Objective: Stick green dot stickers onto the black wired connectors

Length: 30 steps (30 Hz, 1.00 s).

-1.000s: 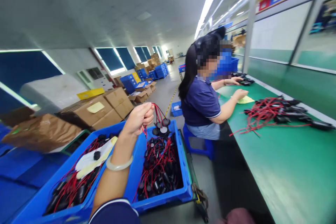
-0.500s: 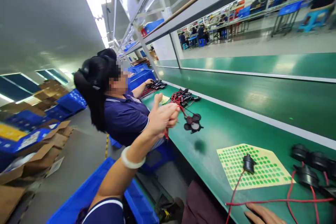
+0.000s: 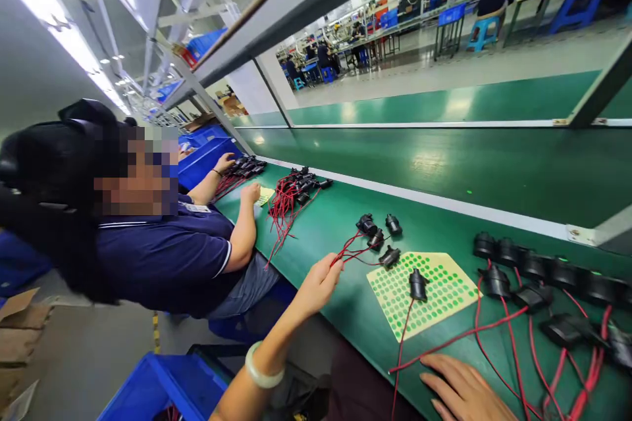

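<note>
My left hand (image 3: 320, 281) is closed on several red wires (image 3: 346, 251) above the green bench. From these wires small black cylindrical parts with side tabs (image 3: 376, 237) extend to the right, by the sticker sheet's upper left corner. My right hand (image 3: 467, 389) lies with fingers stretched on the bench, close to a loose red wire (image 3: 444, 346). Between the hands sits a yellow sheet of round green stickers (image 3: 444, 317). One black wired part (image 3: 417, 284) stands on this sheet, its wire running toward the bench's near edge.
More black wired parts (image 3: 533, 265) stand in a row at the right. Left of my hand lies a pile of them with red wires (image 3: 289, 200). A co-worker (image 3: 168, 256) sits to my left, handling another pile. A blue bin (image 3: 162, 388) stands below.
My left hand has come back from near the co-worker's pile toward the sticker sheet, bringing the wired black parts with it. My view has turned to the right.
</note>
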Motion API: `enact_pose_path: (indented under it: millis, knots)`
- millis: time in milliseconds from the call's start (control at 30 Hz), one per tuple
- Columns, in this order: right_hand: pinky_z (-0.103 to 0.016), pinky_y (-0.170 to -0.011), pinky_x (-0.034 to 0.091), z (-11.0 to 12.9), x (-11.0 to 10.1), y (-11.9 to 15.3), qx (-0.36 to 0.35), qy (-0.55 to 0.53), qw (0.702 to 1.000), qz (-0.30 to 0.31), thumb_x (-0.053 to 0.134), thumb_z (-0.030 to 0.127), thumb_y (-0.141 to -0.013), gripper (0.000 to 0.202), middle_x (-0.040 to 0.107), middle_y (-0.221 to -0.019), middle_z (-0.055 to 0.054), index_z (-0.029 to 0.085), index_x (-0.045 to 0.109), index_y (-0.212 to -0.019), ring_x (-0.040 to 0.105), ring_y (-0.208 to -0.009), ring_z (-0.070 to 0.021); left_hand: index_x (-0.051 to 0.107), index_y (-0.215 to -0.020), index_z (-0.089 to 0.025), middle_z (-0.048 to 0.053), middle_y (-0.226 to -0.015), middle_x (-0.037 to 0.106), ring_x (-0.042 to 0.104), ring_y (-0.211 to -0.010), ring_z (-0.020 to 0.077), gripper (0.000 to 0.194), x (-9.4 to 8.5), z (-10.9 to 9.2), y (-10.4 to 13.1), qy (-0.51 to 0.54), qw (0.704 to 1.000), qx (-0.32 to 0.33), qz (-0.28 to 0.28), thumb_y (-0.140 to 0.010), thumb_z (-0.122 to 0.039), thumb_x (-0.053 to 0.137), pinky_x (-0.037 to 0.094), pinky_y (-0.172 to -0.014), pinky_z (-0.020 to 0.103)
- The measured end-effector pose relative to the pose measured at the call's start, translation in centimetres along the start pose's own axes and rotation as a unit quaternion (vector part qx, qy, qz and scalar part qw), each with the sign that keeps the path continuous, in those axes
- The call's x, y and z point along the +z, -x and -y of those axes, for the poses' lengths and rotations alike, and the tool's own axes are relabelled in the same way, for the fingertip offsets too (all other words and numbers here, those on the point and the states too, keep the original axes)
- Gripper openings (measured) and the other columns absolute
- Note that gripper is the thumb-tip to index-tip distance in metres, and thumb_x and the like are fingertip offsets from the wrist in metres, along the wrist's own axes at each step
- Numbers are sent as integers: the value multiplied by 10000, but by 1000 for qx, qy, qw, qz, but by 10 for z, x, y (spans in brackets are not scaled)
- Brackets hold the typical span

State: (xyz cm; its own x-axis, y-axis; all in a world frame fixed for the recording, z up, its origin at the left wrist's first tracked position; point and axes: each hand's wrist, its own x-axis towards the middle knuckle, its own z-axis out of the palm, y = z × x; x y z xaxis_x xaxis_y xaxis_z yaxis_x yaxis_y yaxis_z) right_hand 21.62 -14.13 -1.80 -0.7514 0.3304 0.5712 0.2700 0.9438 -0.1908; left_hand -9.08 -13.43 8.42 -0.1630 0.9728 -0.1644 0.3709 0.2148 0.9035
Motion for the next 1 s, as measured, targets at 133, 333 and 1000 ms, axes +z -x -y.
enact_pose_path:
  millis: [133,333,1000]
  knots:
    - [-229,-773,592,9,-28,-19,30,-56,997,36,421,197,-961,229,744,-992,-61,207,624,-1068,725,-888,-175,444,-760,-220,-60,-616,367,347,-555,130,334,-14,27,21,-75,997,-23,-10,-918,-511,403,330,-536,260]
    - [-294,-783,585,-19,-43,-30,130,-73,989,28,420,269,-1009,202,730,-989,-27,245,594,-1110,707,-879,-183,592,-991,-183,84,-963,642,593,-913,271,274,-19,44,39,-266,963,-5,-35,-806,-382,622,477,-862,430]
    - [-336,-759,567,-126,-5,-61,288,-24,955,68,534,296,-1012,168,673,-983,-36,163,620,-1066,665,-859,-165,725,-955,-171,50,-957,752,674,-903,211,186,129,-11,-108,-145,960,184,151,-883,-201,556,506,-875,315]
